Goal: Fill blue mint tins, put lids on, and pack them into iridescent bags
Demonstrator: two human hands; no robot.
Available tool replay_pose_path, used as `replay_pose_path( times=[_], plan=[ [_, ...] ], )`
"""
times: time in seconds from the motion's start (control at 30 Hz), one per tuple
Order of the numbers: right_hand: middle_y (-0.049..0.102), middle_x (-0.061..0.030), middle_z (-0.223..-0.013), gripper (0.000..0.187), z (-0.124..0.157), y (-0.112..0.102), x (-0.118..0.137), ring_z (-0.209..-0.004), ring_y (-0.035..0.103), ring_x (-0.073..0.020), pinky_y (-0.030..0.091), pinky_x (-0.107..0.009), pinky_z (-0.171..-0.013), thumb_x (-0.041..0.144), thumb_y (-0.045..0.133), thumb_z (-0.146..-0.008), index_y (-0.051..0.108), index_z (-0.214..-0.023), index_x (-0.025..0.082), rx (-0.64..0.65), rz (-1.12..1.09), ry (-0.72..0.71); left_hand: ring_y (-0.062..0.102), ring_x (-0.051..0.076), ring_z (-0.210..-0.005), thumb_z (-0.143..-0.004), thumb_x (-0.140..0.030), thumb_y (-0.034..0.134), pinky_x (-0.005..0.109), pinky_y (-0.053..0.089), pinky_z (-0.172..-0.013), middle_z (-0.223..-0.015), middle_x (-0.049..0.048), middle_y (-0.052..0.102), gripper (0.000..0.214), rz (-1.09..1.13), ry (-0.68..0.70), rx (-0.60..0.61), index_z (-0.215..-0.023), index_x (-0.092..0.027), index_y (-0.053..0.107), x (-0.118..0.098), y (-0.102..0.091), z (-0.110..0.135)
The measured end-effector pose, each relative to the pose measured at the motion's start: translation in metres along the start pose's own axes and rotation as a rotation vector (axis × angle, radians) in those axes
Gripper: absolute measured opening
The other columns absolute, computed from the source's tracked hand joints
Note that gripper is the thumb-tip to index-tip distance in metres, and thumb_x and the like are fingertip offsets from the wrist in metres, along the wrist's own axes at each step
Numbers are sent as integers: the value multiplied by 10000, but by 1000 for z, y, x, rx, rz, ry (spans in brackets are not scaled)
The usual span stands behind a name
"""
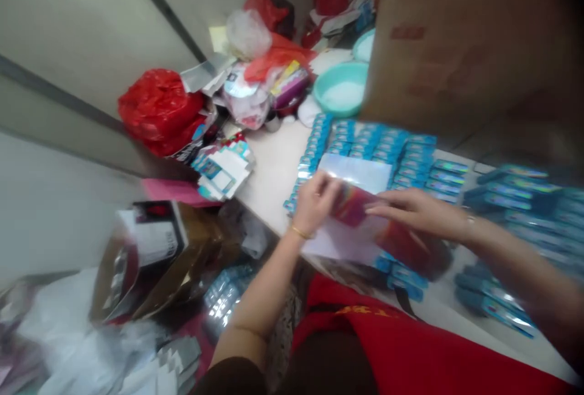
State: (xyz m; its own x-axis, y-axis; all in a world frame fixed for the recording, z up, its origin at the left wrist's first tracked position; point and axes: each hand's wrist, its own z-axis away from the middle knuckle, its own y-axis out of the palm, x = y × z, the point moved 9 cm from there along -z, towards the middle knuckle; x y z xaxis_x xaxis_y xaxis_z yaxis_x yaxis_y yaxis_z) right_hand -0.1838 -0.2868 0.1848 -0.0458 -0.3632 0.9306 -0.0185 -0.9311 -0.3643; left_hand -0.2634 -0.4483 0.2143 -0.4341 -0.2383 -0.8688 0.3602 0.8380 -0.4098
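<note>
Both my hands rest on a clear plastic bag [365, 234] with a reddish item inside, lying on the white table [274, 170]. My left hand [314, 200] grips the bag's left edge, fingers curled. My right hand [413, 209] lies on top of the bag with fingers stretched leftward, pressing it. Rows of small blue packets [374, 142] lie just beyond the bag, and more blue packets [515, 200] spread to the right. The picture is blurred by motion.
A big cardboard box [456, 36] stands at the back right. Teal bowls [342, 87] sit behind the packets. Red plastic bags [157, 109] and loose packaging crowd the wall side. A brown bag [150, 255] and white wrappers lie at lower left.
</note>
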Motion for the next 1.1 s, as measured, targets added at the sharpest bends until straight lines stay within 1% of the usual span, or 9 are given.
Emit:
replay_pose_path(
  times=[0.13, 0.27, 0.4, 0.5, 0.57, 0.63, 0.77, 0.9, 1.1],
  plan=[
    [607, -16, -589, 430, -30, 9, -44, -538, 533, -145, 404, -268, -504, 601, 630, -737, 674, -658, 180, 287, 33, 180, 453, 112, -586, -850, -396, 561, 228, 371, -577, -604, -35, 462, 280, -92, -177, -125, -670, -195, 491, 86, -42, -40],
    [575, -12, -581, 430, -55, 21, -89, -562, 539, -143, 426, -272, -562, 554, 566, -787, 580, -607, 164, 346, 23, 314, 579, 205, -776, -827, -367, 561, 314, 433, -738, -786, 45, 610, 218, -480, -265, -67, -918, -172, 592, 147, -41, -63],
    [541, 0, -515, 387, -79, 47, -118, -556, 510, -139, 400, -269, -592, 457, 566, -790, 538, -526, 175, 393, 69, 274, 507, 296, -1166, -825, -369, 579, 479, 266, -1048, -1183, 128, 609, 441, -721, 83, 273, -1226, -194, 528, 144, 32, -63],
    [488, 28, -513, 344, -93, 40, -141, -569, 456, -125, 357, -255, -572, 455, 625, -728, 520, -544, 184, 178, 23, 251, 597, 225, -989, -901, -337, 465, 421, 318, -1011, -998, 71, 674, 236, -603, 184, 663, -1018, -210, 626, 156, 93, -53],
    [458, 41, -534, 359, -93, 31, -165, -559, 418, -116, 332, -252, -548, 502, 631, -698, 496, -580, 191, -20, -95, 309, 612, 190, -833, -923, -320, 409, 341, 407, -858, -857, 50, 672, 265, -533, 120, 759, -867, -200, 639, 173, 112, -58],
    [435, 51, -549, 395, -86, 24, -191, -548, 393, -113, 320, -251, -534, 565, 619, -670, 468, -620, 204, -226, -247, 394, 604, 188, -779, -919, -322, 411, 310, 412, -748, -806, 49, 661, 280, -527, 63, 769, -804, -195, 633, 190, 123, -69],
    [418, 54, -554, 434, -72, 16, -229, -558, 391, -122, 333, -255, -540, 609, 635, -606, 444, -636, 220, -559, -383, 462, 596, 236, -907, -902, -275, 454, 365, 380, -824, -934, 86, 670, 222, -674, 54, 723, -965, -192, 650, 205, 144, -83],
    [441, 36, -564, 388, -75, 12, -236, -569, 407, -130, 350, -265, -561, 578, 570, -706, 495, -620, 208, -544, -311, 406, 526, 263, -1050, -908, -324, 486, 401, 351, -884, -1135, 111, 622, 340, -668, 236, 651, -1218, -211, 570, 180, 176, -83],
    [414, 46, -493, 379, -82, 3, -240, -488, 399, -123, 327, -259, -507, 535, 499, -809, 511, -618, 207, -439, -306, 401, 540, 226, -941, -945, -253, 410, 361, 382, -811, -1020, 83, 655, 273, -601, 371, 644, -1044, -221, 662, 165, 210, -78]
  ],
)
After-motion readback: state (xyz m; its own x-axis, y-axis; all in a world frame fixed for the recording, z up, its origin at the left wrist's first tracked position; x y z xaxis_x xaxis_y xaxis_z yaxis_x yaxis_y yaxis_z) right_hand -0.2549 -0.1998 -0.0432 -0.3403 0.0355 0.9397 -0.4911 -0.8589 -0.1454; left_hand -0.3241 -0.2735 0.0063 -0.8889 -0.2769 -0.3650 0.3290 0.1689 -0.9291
